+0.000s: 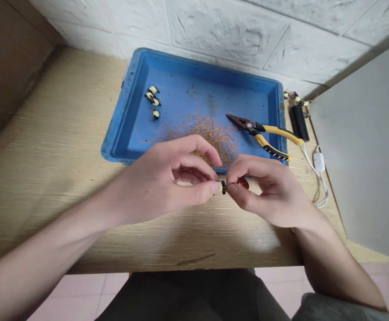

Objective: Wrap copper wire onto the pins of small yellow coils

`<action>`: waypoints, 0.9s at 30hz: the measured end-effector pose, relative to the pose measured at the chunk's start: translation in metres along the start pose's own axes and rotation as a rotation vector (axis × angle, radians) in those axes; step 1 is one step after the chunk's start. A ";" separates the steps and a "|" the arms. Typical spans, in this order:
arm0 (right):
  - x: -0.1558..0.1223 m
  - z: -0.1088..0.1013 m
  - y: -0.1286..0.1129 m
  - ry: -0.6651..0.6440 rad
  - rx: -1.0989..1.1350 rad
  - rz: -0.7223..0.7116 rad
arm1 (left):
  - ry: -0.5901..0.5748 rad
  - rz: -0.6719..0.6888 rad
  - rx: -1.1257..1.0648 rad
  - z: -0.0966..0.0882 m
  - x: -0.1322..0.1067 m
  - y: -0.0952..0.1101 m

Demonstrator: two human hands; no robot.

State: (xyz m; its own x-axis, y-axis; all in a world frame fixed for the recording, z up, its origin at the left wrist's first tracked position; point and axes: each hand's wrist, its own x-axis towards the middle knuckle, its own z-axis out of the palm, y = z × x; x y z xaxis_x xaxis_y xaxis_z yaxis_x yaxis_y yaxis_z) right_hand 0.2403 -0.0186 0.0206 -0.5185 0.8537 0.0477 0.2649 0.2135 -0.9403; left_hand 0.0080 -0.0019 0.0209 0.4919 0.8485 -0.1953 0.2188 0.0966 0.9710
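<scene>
Between both hands, just in front of the tray, is a small black-and-yellow coil [223, 187], wound like a tiny transformer. My left hand [177, 178] pinches its left side between thumb and fingers. The thumb and forefinger of my right hand [264, 187] are pressed together at the coil's right end, where thin copper-coloured wire shows; my fingertips hide most of the wire. Behind the hands, the blue tray [210, 67] holds a heap of short copper-coloured wire clippings [210, 133]. Several similar coils [153, 96] lie at the tray's left.
Needle-nose pliers [264, 133] with yellow-and-black handles rest across the tray's right rim. Right of the tray are a black cylinder [299, 122], more small coils [294, 96] and a white cable with an inline switch [319, 161]. A white wall [227, 31] stands behind, a pale panel [364, 147] on the right.
</scene>
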 end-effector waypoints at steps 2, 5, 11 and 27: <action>-0.001 0.000 -0.002 -0.005 0.038 0.036 | -0.002 0.045 0.001 0.001 -0.002 -0.001; -0.001 0.000 -0.005 0.001 0.083 0.122 | 0.002 0.115 0.016 0.003 -0.003 -0.003; 0.000 0.000 -0.008 -0.017 0.133 0.228 | -0.043 0.133 0.056 0.003 0.002 -0.003; -0.001 0.001 -0.007 -0.104 0.148 0.229 | -0.186 0.002 -0.044 0.001 0.002 0.001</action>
State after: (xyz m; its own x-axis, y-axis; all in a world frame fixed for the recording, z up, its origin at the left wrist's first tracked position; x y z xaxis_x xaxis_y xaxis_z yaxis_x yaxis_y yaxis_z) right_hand 0.2385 -0.0209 0.0265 -0.5412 0.8170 -0.1988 0.2668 -0.0574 -0.9620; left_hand 0.0095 -0.0009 0.0211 0.6408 0.7381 -0.2113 0.1823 0.1210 0.9758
